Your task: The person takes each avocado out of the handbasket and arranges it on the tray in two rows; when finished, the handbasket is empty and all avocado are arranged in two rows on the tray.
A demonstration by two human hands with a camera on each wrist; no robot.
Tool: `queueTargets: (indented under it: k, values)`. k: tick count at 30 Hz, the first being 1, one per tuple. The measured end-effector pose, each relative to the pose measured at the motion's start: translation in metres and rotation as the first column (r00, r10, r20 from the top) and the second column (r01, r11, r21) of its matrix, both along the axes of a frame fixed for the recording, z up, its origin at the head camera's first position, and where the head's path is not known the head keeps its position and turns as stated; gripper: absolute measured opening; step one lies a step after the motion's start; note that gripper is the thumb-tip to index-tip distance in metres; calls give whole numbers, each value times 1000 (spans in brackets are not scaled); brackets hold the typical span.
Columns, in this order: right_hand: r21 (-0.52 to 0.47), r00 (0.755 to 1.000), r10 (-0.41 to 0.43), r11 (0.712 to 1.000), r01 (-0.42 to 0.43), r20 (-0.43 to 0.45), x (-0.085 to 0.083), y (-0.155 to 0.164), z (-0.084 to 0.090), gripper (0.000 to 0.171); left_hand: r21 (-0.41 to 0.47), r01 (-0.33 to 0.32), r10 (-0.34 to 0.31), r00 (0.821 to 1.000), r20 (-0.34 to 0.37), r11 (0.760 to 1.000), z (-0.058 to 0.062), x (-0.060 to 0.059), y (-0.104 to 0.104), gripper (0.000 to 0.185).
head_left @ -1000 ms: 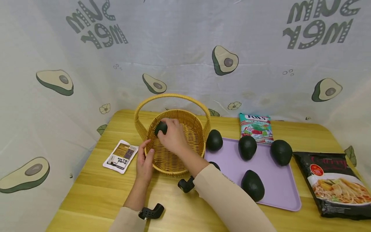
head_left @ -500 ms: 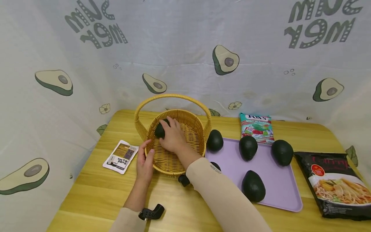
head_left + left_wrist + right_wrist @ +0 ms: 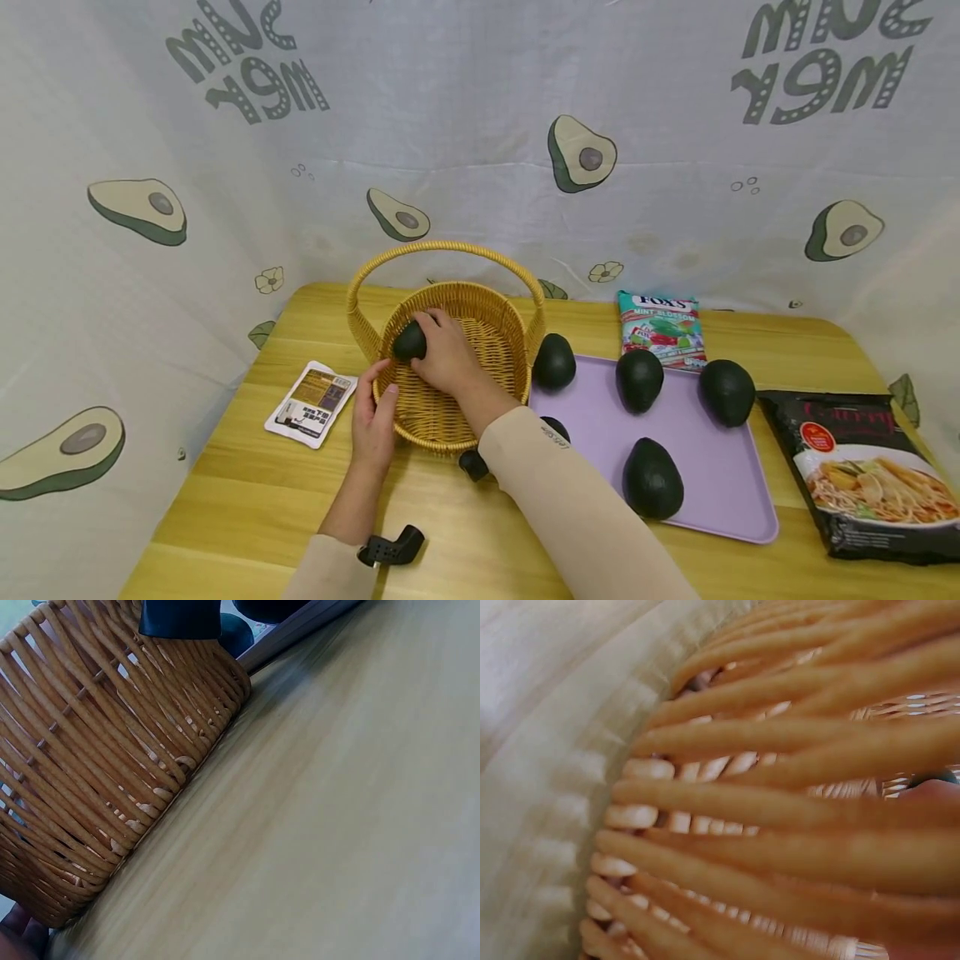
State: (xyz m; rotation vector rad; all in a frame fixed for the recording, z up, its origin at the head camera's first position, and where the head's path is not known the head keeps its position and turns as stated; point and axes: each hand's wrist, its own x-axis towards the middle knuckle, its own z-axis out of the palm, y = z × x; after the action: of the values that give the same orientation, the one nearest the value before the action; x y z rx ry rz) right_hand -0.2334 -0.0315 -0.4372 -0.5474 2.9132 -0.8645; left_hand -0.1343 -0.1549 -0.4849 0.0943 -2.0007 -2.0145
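Observation:
A dark green avocado (image 3: 409,342) lies inside the yellow wicker basket (image 3: 442,437), against its left inner wall. My right hand (image 3: 448,354) reaches over the front rim and grips the avocado from the right, fingers over its top. Beside the basket's left front, my left hand (image 3: 373,421) rests with fingertips and thumb touching the wall. The left wrist view shows the basket's woven side (image 3: 112,750), with a bit of the left hand (image 3: 22,934) at the lower left corner. Blurred weave (image 3: 780,795) fills most of the right wrist view; the right hand's grip is mostly hidden there.
Right of the basket, a purple tray (image 3: 720,492) bears several avocados (image 3: 652,479), one partly behind the right sleeve (image 3: 570,492). A mint candy bag (image 3: 662,329) lies behind it, a black noodle packet (image 3: 862,475) to its right. A small white pouch (image 3: 311,404) lies left.
My right hand has shifted its fingers on the avocado, which has moved slightly left and toward me within the basket. The left hand keeps its place.

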Motion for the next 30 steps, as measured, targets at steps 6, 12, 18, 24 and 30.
queueTargets:
  k: [6,12,18,24,30]
  values:
    - [-57,998,-40,998,42,41,3,0,1,68,-9,-11,11,1000,-6,1000,0,2,0,40]
    - [-89,998,-55,994,57,29,6,0,6,67,-5,-12,12,1000,-6,1000,-1,0,0,40]
    - [-135,998,-65,989,65,5,9,0,11,67,-16,-11,11,1000,0,1000,0,-1,1,41]
    - [-179,997,-78,981,73,-21,16,-3,22,67,-21,-13,13,1000,2,1000,0,-1,0,41]
    - [-200,995,-101,975,99,2,27,-7,39,68,-24,-16,16,1000,26,1000,0,-1,-1,41]
